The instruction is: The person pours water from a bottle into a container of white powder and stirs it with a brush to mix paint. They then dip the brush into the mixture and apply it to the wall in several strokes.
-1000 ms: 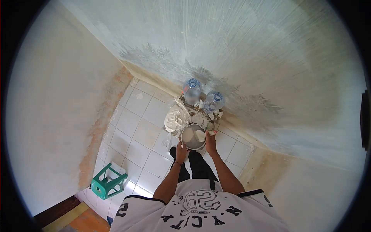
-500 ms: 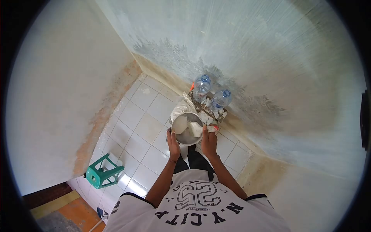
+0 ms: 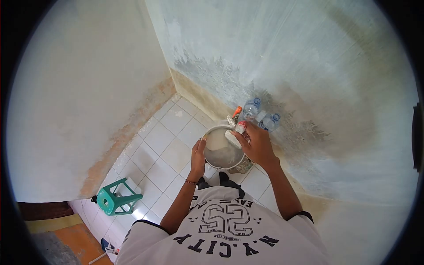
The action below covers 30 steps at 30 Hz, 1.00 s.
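Observation:
A round metal pot (image 3: 224, 160) with pale, whitish material inside is held up in front of me, above the tiled floor. My left hand (image 3: 198, 157) grips its left side, thumb at the rim and fingers against the outer wall. My right hand (image 3: 260, 145) is closed on a white-coated tool with a red-marked handle (image 3: 240, 127). Its broad white end (image 3: 232, 139) overlaps the pot's right rim in this view. The tool's exact kind is hidden by the coating and my fingers.
Two clear plastic bottles (image 3: 251, 108) stand by the stained wall (image 3: 300, 84) just beyond the pot, with an orange object (image 3: 237, 111) beside them. A green plastic stool (image 3: 117, 199) is on the white floor tiles (image 3: 157, 152) at the left.
My right hand has left the pot's right side and lifted the white-coated tool from inside to the far right rim. The pot has shifted slightly right in view, still held by my left hand.

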{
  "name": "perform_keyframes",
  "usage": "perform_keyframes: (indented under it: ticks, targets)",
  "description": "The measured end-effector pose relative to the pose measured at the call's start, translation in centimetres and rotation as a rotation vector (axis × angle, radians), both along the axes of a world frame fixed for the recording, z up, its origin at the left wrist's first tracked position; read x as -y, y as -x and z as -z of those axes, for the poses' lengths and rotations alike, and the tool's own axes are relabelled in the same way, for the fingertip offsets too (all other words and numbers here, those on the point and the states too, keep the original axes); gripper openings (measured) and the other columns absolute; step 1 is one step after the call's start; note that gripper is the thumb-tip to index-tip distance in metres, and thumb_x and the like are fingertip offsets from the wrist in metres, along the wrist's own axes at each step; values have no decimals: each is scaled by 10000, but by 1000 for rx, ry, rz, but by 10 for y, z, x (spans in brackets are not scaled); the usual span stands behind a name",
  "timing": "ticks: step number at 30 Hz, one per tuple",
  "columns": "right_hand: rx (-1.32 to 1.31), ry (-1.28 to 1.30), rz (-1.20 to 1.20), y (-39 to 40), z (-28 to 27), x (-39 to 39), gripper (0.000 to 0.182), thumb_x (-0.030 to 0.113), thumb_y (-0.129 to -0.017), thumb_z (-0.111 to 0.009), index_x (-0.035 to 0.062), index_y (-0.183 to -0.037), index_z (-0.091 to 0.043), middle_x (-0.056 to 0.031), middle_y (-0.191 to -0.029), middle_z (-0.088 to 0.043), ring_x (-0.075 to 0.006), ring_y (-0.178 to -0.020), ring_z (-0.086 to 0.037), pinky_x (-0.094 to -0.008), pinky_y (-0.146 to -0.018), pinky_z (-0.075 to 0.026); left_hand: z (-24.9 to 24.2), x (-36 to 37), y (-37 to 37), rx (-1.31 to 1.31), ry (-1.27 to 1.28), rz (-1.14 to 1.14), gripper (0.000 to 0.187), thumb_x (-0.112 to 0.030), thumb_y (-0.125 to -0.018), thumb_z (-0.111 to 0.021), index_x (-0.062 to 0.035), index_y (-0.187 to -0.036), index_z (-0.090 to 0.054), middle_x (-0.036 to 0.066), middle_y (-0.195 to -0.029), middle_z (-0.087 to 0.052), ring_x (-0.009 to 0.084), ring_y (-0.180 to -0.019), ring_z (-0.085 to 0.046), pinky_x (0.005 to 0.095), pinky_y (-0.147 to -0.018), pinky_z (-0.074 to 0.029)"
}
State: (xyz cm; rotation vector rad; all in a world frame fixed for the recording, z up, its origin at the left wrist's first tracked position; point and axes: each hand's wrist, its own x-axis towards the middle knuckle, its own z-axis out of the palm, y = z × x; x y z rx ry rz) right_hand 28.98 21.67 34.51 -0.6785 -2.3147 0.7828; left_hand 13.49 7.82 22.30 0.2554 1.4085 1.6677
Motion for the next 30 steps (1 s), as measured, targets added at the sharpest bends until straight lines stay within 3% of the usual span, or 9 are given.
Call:
perform_keyframes:
  ticks: [4, 9, 12, 19, 25, 30]
  targets:
    - [2, -117, -94, 31, -4, 14, 248, 202, -910, -753, -10, -983, -649, -149, -848, -657, -300, -678, -671, -376, -597, -506, -11, 12, 27, 17, 42, 85, 501, -445, -1027, -527, -2, -1228, -647, 38, -1071, -653, 118, -945, -574, 263, -814, -464]
    - [15, -61, -307, 60, -4, 46, 206, 202, -926, -724, 15, -996, -674, -135, -901, -682, -304, -710, -684, -377, -633, -517, -11, 24, 55, 3, -93, 56, 516, -443, -1053, -492, 11, -1244, -647, 72, -1132, -664, 153, -1016, -595, 284, -896, -468]
    - [50, 18, -378, 64, -11, 60, 282, 250, -928, -726, -10, -991, -637, -169, -822, -646, -356, -652, -644, -412, -604, -499, -18, 33, 71, 47, -91, 73, 517, -423, -1071, -471, 30, -1250, -642, 86, -1158, -668, 154, -1044, -602, 288, -926, -466]
    - [91, -50, -240, 75, -25, 43, 288, 266, -934, -723, -5, -995, -650, -139, -784, -654, -318, -641, -656, -380, -591, -508, -28, 43, 87, 54, -75, 125, 517, -406, -1078, -466, 45, -1263, -637, 93, -1188, -667, 151, -1077, -610, 285, -951, -465]
    - [-72, -129, -355, 107, -16, 61, 207, 211, -920, -738, 23, -979, -677, -132, -849, -686, -309, -676, -684, -373, -600, -526, -30, 39, 98, 63, -128, 131, 529, -420, -1076, -455, 42, -1260, -638, 84, -1189, -666, 142, -1087, -602, 286, -962, -460]
    - [111, 26, -450, 89, -33, 66, 238, 235, -932, -712, 8, -985, -664, -141, -869, -671, -315, -704, -673, -395, -626, -519, -30, 45, 112, 6, -78, 154, 532, -421, -1079, -444, 43, -1251, -639, 79, -1190, -667, 134, -1083, -597, 286, -971, -456]
